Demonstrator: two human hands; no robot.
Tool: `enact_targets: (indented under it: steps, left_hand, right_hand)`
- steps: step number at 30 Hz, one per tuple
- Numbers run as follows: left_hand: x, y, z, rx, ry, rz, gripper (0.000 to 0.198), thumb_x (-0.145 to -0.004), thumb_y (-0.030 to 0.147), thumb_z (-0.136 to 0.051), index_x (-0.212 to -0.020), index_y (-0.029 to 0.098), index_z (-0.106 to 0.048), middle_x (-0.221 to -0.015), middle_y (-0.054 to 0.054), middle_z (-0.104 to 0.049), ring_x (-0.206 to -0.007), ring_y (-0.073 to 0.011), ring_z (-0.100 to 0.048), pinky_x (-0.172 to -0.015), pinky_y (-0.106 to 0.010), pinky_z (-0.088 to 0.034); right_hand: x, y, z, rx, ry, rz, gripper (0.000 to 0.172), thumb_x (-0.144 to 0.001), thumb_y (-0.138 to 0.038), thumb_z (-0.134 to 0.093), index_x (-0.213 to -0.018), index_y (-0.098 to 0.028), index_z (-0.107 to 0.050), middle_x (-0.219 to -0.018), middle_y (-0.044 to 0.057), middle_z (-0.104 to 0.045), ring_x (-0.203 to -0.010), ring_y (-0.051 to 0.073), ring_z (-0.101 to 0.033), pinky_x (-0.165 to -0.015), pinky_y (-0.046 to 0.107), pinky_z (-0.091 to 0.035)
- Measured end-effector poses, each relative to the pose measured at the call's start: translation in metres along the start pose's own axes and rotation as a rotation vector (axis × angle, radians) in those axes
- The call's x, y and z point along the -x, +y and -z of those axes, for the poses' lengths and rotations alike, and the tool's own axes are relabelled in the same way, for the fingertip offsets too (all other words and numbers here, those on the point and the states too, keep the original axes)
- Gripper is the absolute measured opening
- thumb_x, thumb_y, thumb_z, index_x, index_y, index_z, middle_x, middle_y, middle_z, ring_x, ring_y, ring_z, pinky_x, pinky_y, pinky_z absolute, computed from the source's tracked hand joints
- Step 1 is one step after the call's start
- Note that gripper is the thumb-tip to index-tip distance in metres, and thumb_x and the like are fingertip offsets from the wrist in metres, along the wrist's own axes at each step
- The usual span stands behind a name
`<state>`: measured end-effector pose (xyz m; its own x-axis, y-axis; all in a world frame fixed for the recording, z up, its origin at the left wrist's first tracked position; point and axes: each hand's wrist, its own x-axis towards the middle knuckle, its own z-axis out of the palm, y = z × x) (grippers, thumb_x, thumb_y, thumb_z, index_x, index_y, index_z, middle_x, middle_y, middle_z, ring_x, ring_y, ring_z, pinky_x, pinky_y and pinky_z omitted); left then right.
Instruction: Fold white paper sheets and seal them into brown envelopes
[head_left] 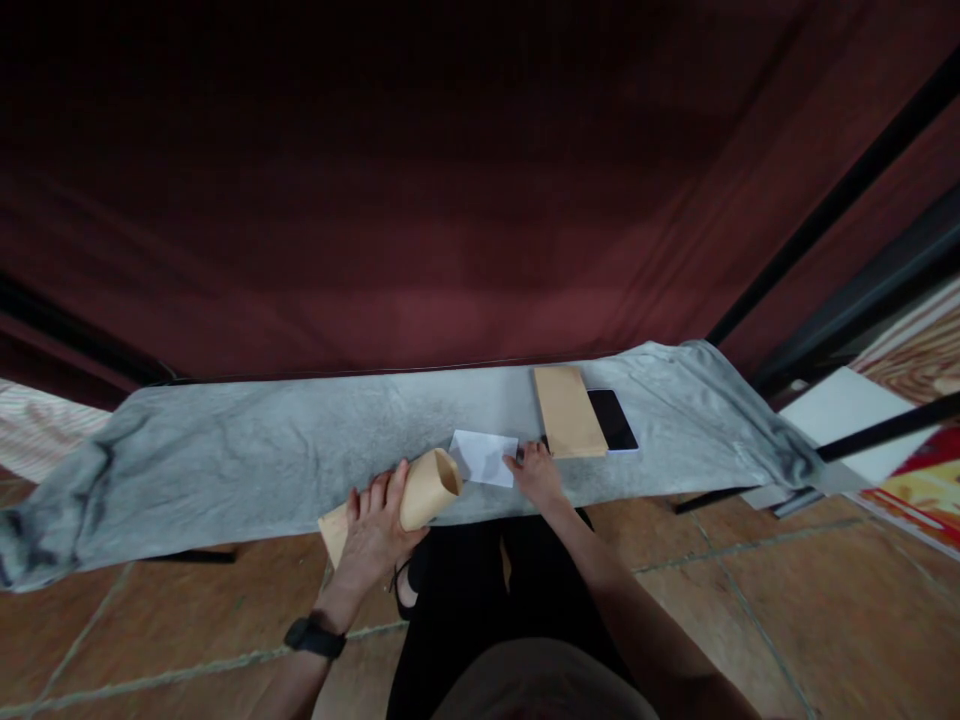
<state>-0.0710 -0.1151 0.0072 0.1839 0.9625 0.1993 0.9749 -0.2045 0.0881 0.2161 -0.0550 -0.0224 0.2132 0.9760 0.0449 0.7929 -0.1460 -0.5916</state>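
My left hand [377,520] is wrapped round a brown kraft paper envelope [427,488], whose mouth gapes open towards the right. Its lower left end sticks out past my palm, over the bench's near edge. A folded white sheet of paper [480,457] lies flat on the grey cloth, with its left edge close to the envelope's mouth. At the sheet's right edge is my right hand [537,470], thumb and fingers closed on that edge. Just beyond this hand rests a brown kraft envelope or stack of them [571,410], lying flat.
A dark-screened phone [613,420] lies partly under the flat brown stack. Grey cloth [247,450] covers the narrow bench. A dark red panel [420,250] rises behind it, with black metal bars [832,205] at the sides. Brown tiles [697,560] form the floor.
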Motion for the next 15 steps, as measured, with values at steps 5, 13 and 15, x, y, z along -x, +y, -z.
enact_targets:
  steps: [5,13,15]
  left_hand:
    - [0.015,-0.014,-0.009,-0.014,-0.003,0.098,0.109,-0.074,0.039,-0.074,-0.16,0.021,-0.01,-0.144,-0.017,-0.047,-0.133,-0.0375,-0.045,-0.118,-0.06,-0.017]
    - [0.019,-0.022,-0.014,0.004,0.003,0.126,0.107,-0.073,0.038,-0.074,-0.16,0.02,-0.013,-0.144,-0.018,-0.047,-0.135,-0.038,-0.043,-0.118,-0.06,-0.016]
    - [0.019,-0.024,-0.014,0.019,-0.004,0.126,0.108,-0.073,0.037,-0.074,-0.16,0.021,-0.012,-0.144,-0.017,-0.047,-0.134,-0.0377,-0.044,-0.117,-0.06,-0.017]
  right_hand:
    - [-0.009,-0.012,-0.016,0.072,-0.053,-0.122,0.049,-0.08,-0.033,-0.075,-0.118,-0.005,-0.061,-0.121,0.028,-0.063,-0.116,0.038,-0.059,-0.096,0.044,-0.046]
    - [-0.009,-0.008,-0.023,-0.237,-0.026,-0.109,0.013,-0.076,-0.017,-0.067,-0.087,-0.02,-0.062,-0.099,0.013,-0.07,-0.102,0.03,-0.064,-0.09,0.038,-0.047]
    - [-0.011,-0.004,-0.02,-0.343,-0.019,-0.085,0.005,-0.078,-0.02,-0.063,-0.082,-0.022,-0.059,-0.085,0.007,-0.069,-0.086,0.025,-0.066,-0.081,0.034,-0.049]
